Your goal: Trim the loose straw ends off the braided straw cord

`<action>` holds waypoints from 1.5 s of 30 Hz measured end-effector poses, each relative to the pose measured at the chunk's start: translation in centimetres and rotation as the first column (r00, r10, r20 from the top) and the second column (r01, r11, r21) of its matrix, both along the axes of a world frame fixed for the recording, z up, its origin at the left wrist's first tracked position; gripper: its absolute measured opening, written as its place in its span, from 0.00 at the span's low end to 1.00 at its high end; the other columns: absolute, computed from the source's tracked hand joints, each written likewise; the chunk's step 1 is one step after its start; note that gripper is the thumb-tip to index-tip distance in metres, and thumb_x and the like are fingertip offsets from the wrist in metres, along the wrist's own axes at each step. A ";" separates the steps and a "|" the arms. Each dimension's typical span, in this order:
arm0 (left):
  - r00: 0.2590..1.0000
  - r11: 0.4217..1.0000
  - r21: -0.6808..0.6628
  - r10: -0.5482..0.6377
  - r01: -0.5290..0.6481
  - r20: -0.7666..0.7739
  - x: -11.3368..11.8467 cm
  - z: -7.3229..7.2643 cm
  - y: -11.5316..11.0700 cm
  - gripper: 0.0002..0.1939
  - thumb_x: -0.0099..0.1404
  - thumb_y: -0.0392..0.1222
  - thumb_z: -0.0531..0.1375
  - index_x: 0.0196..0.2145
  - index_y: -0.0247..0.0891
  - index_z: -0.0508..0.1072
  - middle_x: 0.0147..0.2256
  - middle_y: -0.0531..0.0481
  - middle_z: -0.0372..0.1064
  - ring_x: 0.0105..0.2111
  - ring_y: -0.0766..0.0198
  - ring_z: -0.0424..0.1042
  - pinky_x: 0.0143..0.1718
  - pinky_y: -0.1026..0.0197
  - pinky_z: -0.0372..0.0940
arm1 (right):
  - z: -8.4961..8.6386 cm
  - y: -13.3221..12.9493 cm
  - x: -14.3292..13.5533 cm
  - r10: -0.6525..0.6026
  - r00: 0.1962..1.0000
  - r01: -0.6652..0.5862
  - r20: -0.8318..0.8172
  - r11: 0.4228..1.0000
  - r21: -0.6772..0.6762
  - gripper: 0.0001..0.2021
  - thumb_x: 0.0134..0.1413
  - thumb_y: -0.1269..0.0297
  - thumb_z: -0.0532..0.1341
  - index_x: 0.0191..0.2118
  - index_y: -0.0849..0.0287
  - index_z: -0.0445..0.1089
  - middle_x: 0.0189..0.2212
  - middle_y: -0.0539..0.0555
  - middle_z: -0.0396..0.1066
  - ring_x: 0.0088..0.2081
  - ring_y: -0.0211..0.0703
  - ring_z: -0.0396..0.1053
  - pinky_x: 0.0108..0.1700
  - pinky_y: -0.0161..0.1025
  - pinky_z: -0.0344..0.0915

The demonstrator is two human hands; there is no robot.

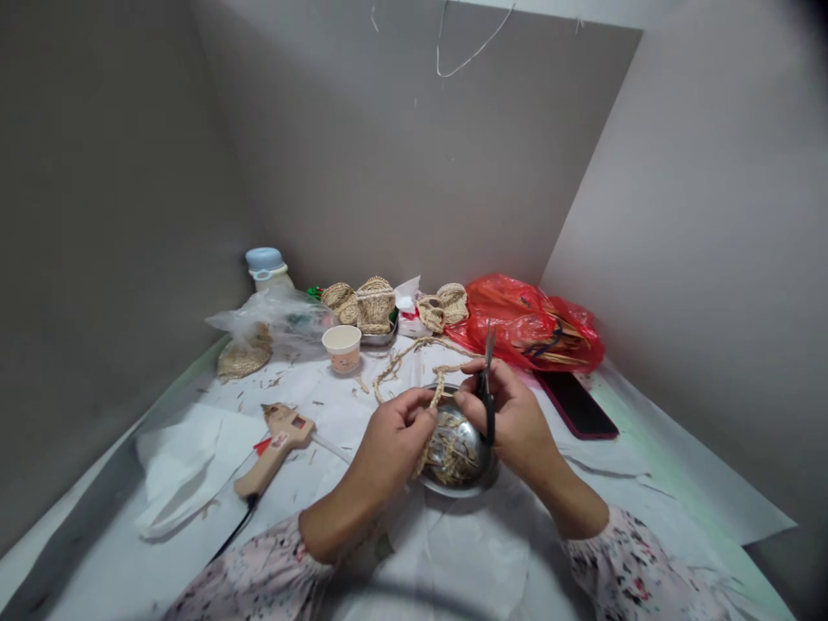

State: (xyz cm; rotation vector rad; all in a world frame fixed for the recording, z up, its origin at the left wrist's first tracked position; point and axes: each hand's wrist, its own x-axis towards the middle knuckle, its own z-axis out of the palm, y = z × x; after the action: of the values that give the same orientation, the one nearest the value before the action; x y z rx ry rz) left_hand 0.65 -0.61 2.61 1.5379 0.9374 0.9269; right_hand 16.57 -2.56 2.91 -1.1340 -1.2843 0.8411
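Note:
Pinched between the fingers of my left hand (402,431) is a braided straw cord (439,388), with its long tail looping back across the table. My right hand (511,414) has black-handled scissors (490,414) hooked on it, blades pointing up and away. A thin strand from the cord also runs to the fingertips of that hand. Below both hands stands a round metal bowl (453,490) with straw clippings in it. The cord partly covers the bowl's near left rim.
A glue gun (277,448) lies left, its cable toward me. Behind stand a paper cup (342,349), a clear plastic bag (275,315), woven straw pieces (375,304), and a red plastic bag (517,319). A phone (575,404) lies right. Grey walls enclose the table.

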 end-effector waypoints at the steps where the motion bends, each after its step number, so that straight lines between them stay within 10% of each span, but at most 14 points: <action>1: 1.000 1.000 -0.002 -0.004 0.004 0.004 0.0 0.0 0.0 0.13 0.61 0.39 0.55 0.42 0.35 0.75 0.30 0.52 0.71 0.31 0.63 0.68 0.33 0.65 0.61 | 0.0 0.1 0.2 -0.010 1.000 0.010 0.011 1.000 -0.012 0.14 0.47 0.64 0.64 0.41 0.54 0.64 0.29 0.47 0.67 0.29 0.36 0.65 0.32 0.35 0.60; 12: 0.996 0.991 0.129 -0.011 0.022 -0.083 0.0 -0.5 -0.1 0.17 0.62 0.39 0.55 0.47 0.40 0.76 0.41 0.50 0.77 0.40 0.57 0.73 0.43 0.60 0.64 | -0.6 0.2 -0.2 0.038 0.999 -0.038 0.004 0.999 -0.033 0.16 0.46 0.63 0.66 0.42 0.55 0.64 0.29 0.47 0.68 0.31 0.38 0.67 0.34 0.36 0.62; 22: 0.997 0.998 -0.063 0.032 -0.028 0.064 0.0 0.3 0.1 0.16 0.60 0.40 0.58 0.44 0.35 0.78 0.37 0.48 0.78 0.38 0.58 0.73 0.40 0.60 0.65 | 0.7 0.2 1.6 -0.025 0.988 0.027 0.155 1.000 -0.011 0.14 0.48 0.61 0.63 0.42 0.54 0.64 0.29 0.48 0.67 0.30 0.39 0.66 0.32 0.37 0.61; 27: 0.974 0.966 -0.234 0.149 -0.107 0.169 0.0 1.1 0.1 0.16 0.56 0.40 0.60 0.42 0.32 0.78 0.27 0.50 0.75 0.29 0.62 0.70 0.34 0.63 0.62 | 1.0 0.6 4.8 -0.089 0.676 -0.045 0.732 0.986 0.160 0.14 0.49 0.65 0.62 0.44 0.52 0.68 0.33 0.51 0.71 0.32 0.42 0.66 0.36 0.39 0.61; 32: 0.958 0.942 -0.306 0.205 -0.138 0.199 0.0 1.1 0.0 0.19 0.53 0.40 0.61 0.43 0.31 0.77 0.19 0.55 0.69 0.19 0.68 0.61 0.24 0.65 0.55 | 0.4 1.0 6.2 -0.139 0.343 -0.114 0.929 0.976 0.188 0.15 0.49 0.68 0.60 0.45 0.52 0.70 0.36 0.53 0.72 0.36 0.44 0.68 0.35 0.38 0.60; 45: 0.964 0.948 -0.293 0.184 -0.122 0.195 0.2 0.5 0.3 0.18 0.54 0.42 0.61 0.43 0.32 0.77 0.14 0.58 0.61 0.18 0.69 0.56 0.23 0.65 0.54 | -0.4 1.2 5.9 -0.204 0.188 -0.132 0.961 0.964 0.230 0.17 0.49 0.75 0.59 0.45 0.52 0.70 0.40 0.55 0.74 0.39 0.46 0.71 0.34 0.37 0.59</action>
State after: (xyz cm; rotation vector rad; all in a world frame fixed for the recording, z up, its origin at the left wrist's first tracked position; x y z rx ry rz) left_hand 0.84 -0.35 3.13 1.1115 0.9905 1.0055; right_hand 22.44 -1.37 2.53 -1.5231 -2.3435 -0.3471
